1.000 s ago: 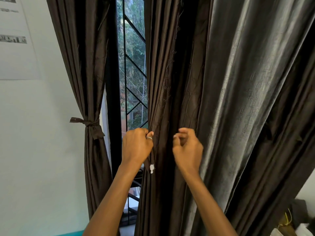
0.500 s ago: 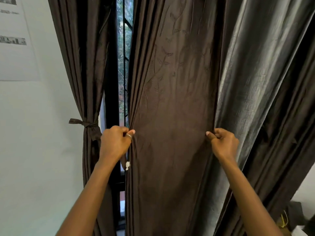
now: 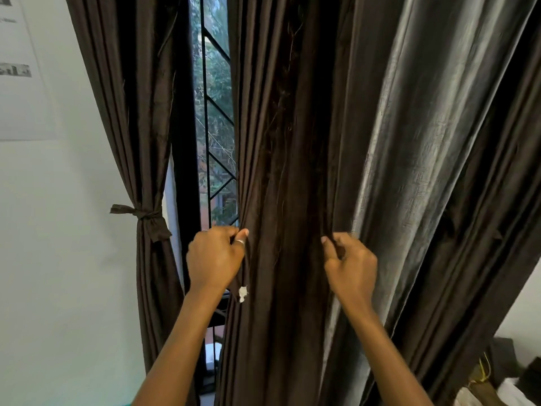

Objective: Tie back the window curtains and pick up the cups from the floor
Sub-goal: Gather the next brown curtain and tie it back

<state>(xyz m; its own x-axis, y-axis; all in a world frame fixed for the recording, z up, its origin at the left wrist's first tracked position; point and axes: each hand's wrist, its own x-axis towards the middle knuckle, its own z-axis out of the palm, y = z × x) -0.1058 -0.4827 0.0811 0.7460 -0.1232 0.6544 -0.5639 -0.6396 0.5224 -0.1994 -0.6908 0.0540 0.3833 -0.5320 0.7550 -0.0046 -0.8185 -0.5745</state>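
- Left hand pinched loose curtain's edge, just right of window grille
- Right hand fingers clenched a fold farther right
- Fabric looked soft, light, slippery; best gathered mid-height

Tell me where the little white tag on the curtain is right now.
In the head view, the white tag hangs left of centre on the window-side edge of the loose curtain, just below the left hand gripping that edge.

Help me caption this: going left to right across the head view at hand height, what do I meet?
White wall → tied-back dark brown fabric curtain → left hand → loose dark brown fabric curtain → right hand → silvery grey curtain fold.
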